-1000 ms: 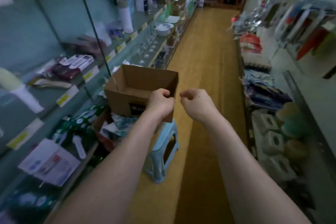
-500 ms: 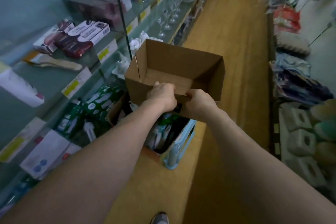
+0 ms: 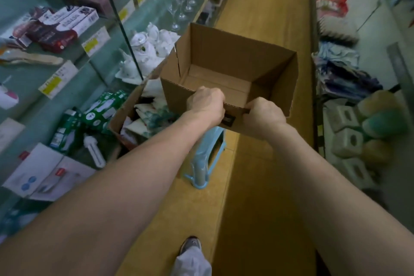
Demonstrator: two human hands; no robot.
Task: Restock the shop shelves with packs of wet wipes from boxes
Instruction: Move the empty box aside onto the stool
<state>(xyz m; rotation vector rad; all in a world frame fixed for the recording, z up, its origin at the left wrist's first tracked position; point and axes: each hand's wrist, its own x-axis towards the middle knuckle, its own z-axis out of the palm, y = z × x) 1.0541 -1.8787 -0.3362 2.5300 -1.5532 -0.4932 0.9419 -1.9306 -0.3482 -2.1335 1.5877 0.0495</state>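
Note:
An empty brown cardboard box [image 3: 242, 60] is held up in the aisle, open side facing me, nothing inside it. My left hand [image 3: 206, 105] grips its near rim, fingers curled over the edge. My right hand [image 3: 263, 114] grips the same rim just to the right. Below and left of it sits a second open cardboard box [image 3: 125, 114] holding several packs of wet wipes [image 3: 147, 116], partly hidden by the held box and my left forearm.
A light blue plastic stool [image 3: 201, 159] stands on the wooden floor under the boxes. Glass shelves [image 3: 94, 60] on the left carry white teapots [image 3: 145, 47], glasses and boxed goods. Shelving on the right holds textiles and sponges [image 3: 349, 141]. My shoe [image 3: 190, 246] shows below.
My hands went from hovering near the box to gripping its near rim. The view tilted down and the box came closer, showing its bare inside.

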